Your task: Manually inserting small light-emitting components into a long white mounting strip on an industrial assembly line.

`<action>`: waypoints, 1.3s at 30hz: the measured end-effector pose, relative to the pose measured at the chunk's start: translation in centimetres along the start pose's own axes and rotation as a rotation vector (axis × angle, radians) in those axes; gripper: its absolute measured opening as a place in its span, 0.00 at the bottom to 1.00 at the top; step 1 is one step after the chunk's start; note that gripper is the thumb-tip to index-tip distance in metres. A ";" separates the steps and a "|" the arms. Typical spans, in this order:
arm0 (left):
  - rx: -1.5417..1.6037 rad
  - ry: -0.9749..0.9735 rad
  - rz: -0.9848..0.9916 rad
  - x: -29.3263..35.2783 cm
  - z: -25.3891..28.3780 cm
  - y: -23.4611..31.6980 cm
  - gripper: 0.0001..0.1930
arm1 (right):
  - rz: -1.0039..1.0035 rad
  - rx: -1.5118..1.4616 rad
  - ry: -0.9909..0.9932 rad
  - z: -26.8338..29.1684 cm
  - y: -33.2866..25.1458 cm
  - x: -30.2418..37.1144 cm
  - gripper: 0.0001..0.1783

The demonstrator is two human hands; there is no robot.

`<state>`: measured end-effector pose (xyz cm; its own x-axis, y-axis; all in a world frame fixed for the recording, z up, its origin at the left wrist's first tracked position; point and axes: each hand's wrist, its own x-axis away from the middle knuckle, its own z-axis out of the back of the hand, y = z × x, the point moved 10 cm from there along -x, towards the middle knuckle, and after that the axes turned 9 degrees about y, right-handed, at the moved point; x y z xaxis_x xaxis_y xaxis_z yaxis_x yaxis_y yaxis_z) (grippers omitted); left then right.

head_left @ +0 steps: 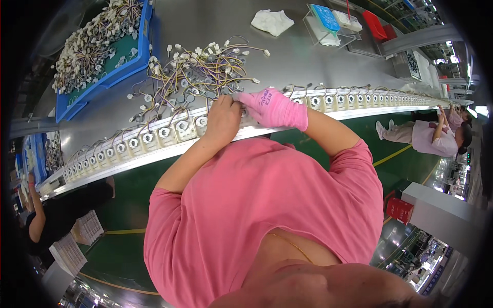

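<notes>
My bare left hand (224, 120) is closed at the row of pale square housings (182, 127), its fingertips bent down over the far side. Beside it, my right hand (275, 108) in a pink glove reaches in from the right, thumb and finger pinched together against the left fingertips. Whatever lies between the fingers is too small and covered to make out. Each visible housing has a round opening with a nut-like part, and thin wires loop over its back edge. Just beyond my hands lies a loose heap of wire leads (197, 69) with white connectors and round grey ends.
A blue bin (102, 82) full of similar leads stands at the far left. A white cloth (272, 22) and a wire rack with a blue tray (325, 18) sit further back. Other people work along the line: one at right (436, 136), one at left (51, 218).
</notes>
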<state>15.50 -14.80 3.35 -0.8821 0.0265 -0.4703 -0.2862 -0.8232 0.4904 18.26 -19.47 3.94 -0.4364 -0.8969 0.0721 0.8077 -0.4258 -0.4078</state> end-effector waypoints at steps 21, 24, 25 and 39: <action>0.048 0.076 0.098 -0.1 0.5 -0.7 0.07 | -0.071 0.228 0.128 -0.3 0.2 -0.1 0.10; 0.013 0.045 0.166 0.0 0.3 -0.9 0.09 | 0.022 0.336 0.074 -0.4 -0.9 -0.4 0.11; 0.012 0.049 0.174 0.0 0.4 -0.9 0.09 | 0.060 0.311 0.024 -0.6 -1.1 -0.8 0.11; 0.058 0.057 0.144 -0.1 0.4 -0.3 0.09 | 0.099 0.381 0.035 0.1 0.1 -0.8 0.06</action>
<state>15.49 -14.30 3.51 -0.8934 -0.1228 -0.4322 -0.1812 -0.7817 0.5968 18.66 -18.82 3.91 -0.3572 -0.9339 0.0156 0.9329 -0.3575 -0.0434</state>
